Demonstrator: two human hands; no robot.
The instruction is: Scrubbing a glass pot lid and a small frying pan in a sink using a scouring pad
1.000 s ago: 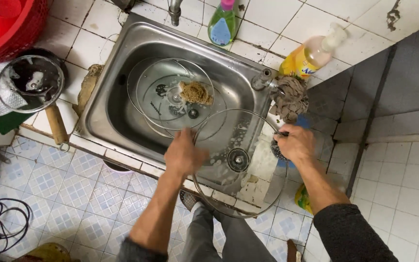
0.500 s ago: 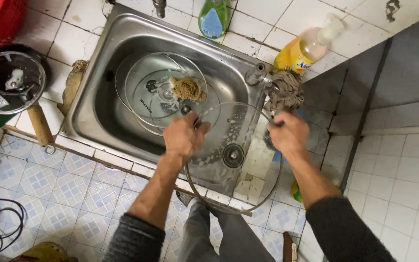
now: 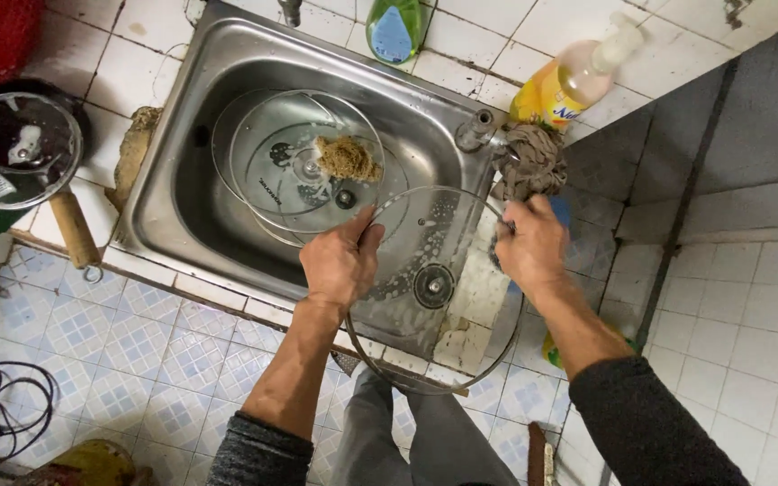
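A steel sink [image 3: 182, 207] holds glass lids [image 3: 267, 166] with a brown scouring pad [image 3: 348, 159] on top. My left hand [image 3: 339, 261] grips the rim of a soapy glass lid [image 3: 429, 288] over the sink's edge. My right hand [image 3: 533, 243] clutches its far rim, just below a grey rag [image 3: 529, 162].

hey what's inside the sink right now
Inside the steel sink lie stacked glass lids with a brown scrubbing pad on top. The large glass lid, held by left hand and right hand, hides the sink's right corner.
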